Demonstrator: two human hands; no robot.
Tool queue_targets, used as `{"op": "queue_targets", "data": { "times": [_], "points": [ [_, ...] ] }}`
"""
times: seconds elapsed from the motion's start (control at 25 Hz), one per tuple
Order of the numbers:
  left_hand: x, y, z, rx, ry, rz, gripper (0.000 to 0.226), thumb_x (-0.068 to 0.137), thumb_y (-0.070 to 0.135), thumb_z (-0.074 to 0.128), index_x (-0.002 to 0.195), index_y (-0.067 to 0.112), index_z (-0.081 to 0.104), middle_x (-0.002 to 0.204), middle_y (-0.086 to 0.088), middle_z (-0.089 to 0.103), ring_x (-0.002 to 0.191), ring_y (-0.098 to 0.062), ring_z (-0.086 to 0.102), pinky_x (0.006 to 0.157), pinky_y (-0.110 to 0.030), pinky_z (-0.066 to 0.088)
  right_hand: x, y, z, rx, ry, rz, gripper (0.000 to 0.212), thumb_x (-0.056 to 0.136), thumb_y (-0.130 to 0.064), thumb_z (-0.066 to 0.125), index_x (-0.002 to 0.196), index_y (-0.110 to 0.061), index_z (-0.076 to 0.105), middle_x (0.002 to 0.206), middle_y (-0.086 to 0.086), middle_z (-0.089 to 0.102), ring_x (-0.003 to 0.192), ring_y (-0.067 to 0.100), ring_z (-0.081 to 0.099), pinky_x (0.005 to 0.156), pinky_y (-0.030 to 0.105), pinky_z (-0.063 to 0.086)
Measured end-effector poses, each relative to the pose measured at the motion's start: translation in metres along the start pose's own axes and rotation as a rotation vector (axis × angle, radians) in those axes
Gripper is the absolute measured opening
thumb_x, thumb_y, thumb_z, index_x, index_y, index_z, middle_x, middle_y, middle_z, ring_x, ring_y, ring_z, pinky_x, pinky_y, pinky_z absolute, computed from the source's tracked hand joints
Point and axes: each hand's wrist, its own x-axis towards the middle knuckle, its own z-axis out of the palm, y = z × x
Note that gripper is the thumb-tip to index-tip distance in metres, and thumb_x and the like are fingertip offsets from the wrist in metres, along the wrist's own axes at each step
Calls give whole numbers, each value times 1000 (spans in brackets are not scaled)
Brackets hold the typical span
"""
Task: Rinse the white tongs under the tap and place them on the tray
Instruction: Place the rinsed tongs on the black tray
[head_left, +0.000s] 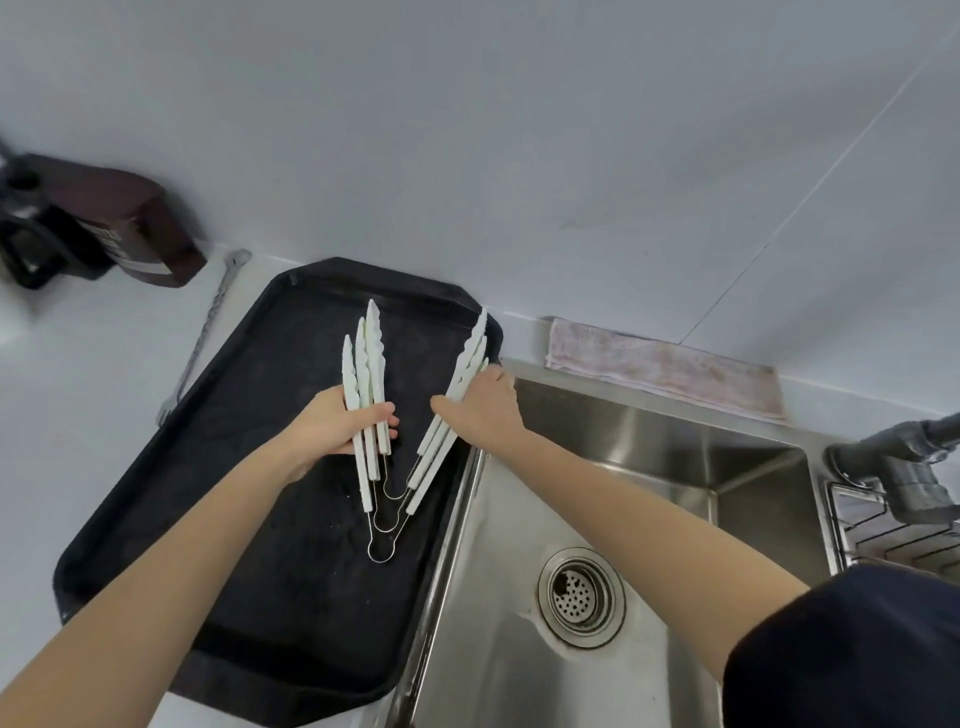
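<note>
Over the black tray (156, 499) on the white desk (78, 389), I hold three white tongs (387, 483) spread in a V, their wire loops nested at the near end above the tray's middle. My left hand (332, 423) curls its fingers around the left bundle of arms, whose scalloped tips point toward the far wall. My right hand (480, 402) grips the right bundle from above, fingers wrapped over it, and those tips reach past the tray's far right corner. Whether the loops touch the tray I cannot tell.

Right of the tray, touching its edge, sits the steel sink (649, 467), its round drain (581, 597) in the near half. A pinkish cloth (665, 366) lies along the ledge behind the sink. At far right a dark tap (904, 457) stands above a wire rack (883, 525). Left of the tray a thin metal utensil (208, 322) lies on the desk, and beyond it, at far left, stands a dark brown container (119, 223). My dark sleeve (852, 654) fills the near right corner.
</note>
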Motion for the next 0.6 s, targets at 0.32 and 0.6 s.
{"op": "queue_targets", "data": {
  "times": [0.32,0.6],
  "points": [
    [10,4,3,347,142,23,34,83,31,62,106,7,54,95,-13,69,83,-27,69,74,-34,57,-4,-2,4,-90,74,-66,70,84,-31,59,136,1,25,134,19,31,124,34,37,97,37,40],
    [17,-5,4,587,289,113,65,82,36,62,135,6,38,130,-16,52,118,-33,51,94,-43,43,-13,7,1,-108,106,-170,75,87,-28,56,145,-4,15,137,18,30,127,33,36,102,40,37]
  ]
}}
